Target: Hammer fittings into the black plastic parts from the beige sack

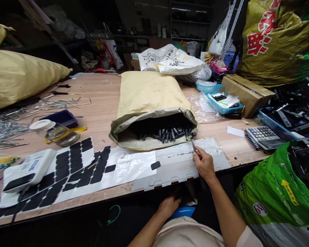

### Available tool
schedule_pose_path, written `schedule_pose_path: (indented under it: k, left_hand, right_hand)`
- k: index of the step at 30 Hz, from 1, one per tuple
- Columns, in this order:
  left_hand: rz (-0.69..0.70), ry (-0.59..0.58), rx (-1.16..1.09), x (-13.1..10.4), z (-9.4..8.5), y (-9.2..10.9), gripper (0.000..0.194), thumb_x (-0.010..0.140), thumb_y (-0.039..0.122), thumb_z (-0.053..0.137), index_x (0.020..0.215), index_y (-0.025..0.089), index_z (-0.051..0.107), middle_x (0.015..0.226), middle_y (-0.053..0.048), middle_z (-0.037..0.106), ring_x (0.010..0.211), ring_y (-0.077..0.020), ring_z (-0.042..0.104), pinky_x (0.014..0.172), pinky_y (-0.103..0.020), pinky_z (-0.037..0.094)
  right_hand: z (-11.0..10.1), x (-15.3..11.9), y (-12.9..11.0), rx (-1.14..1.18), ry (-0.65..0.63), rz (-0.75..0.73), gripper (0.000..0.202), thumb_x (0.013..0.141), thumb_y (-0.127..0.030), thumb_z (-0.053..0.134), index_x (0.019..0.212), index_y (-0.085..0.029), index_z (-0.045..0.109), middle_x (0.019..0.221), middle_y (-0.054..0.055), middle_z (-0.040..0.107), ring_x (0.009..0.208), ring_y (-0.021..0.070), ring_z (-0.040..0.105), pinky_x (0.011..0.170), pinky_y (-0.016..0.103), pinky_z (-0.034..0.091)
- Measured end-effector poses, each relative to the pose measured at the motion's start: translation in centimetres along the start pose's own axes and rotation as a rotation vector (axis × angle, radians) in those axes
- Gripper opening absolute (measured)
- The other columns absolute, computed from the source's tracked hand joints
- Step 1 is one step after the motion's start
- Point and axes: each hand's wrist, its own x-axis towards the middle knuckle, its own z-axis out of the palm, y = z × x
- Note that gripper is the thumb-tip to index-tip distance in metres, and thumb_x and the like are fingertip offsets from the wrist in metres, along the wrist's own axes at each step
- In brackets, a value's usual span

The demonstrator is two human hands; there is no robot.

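My right hand (204,164) is closed around a slim metal rod with a black end (194,141), held upright at the right corner of the sack's mouth. The large tan woven sack (151,91) lies on the table with its opening towards me. Inside that opening sits a heap of small black tubular parts (167,134). Below the table edge, my left hand (169,207) is low in front of my body, near a blue object (182,212). Its fingers are dark and partly hidden, so what they hold cannot be made out.
Sheets of black stickers (64,164) and a white device (31,169) lie at left, beside a jar (58,133) and loose metal rods (7,128). A grey board (180,163) lies before the sack. Right are a calculator (264,135), blue baskets (225,103) and a green bag (275,185).
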Motion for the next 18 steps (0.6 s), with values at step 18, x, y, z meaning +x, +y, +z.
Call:
schedule_pose_path:
  k: [18]
  left_hand:
    - [0.093,0.816,0.000,5.9,-18.4,14.4,0.037,0.085,0.059,0.061,0.096,0.024,0.053,0.079,-0.005,0.068,0.080,-0.0284,0.066,0.066,-0.033,0.043]
  right_hand:
    - [0.0,0.3,-0.4,0.027,-0.044,-0.021,0.040,0.090,-0.034,0.050,0.116,-0.013,0.072,0.057,-0.004,0.052,0.048,0.0132,0.045,0.052,0.023,0.040]
